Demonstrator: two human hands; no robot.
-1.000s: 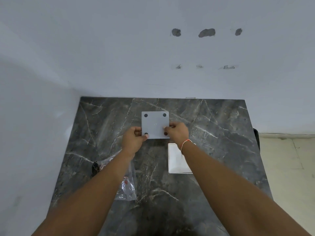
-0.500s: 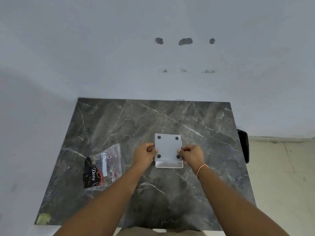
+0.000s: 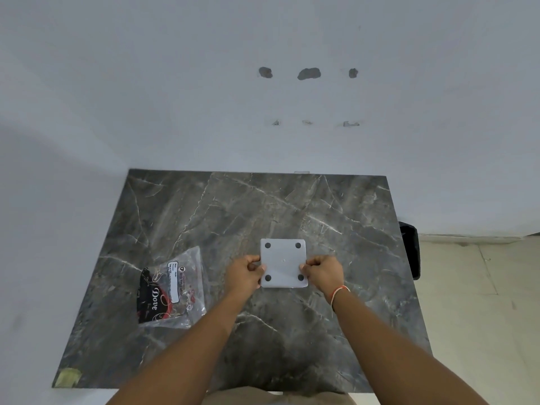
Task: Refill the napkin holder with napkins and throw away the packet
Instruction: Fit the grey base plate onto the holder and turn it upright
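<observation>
Both hands are on the holder (image 3: 283,263) now, left hand (image 3: 245,273) and right hand (image 3: 323,273) each pinching a side edge with fingers curled tight, its four-footed underside facing up at the middle of the table (image 3: 336,217). No napkins show, so they look to be under or inside it; I'd call the refill nearly done, with the holder to be turned upright. The packet (image 3: 172,287) lies flat left of the holder, looking emptied, and binning it is left.
</observation>
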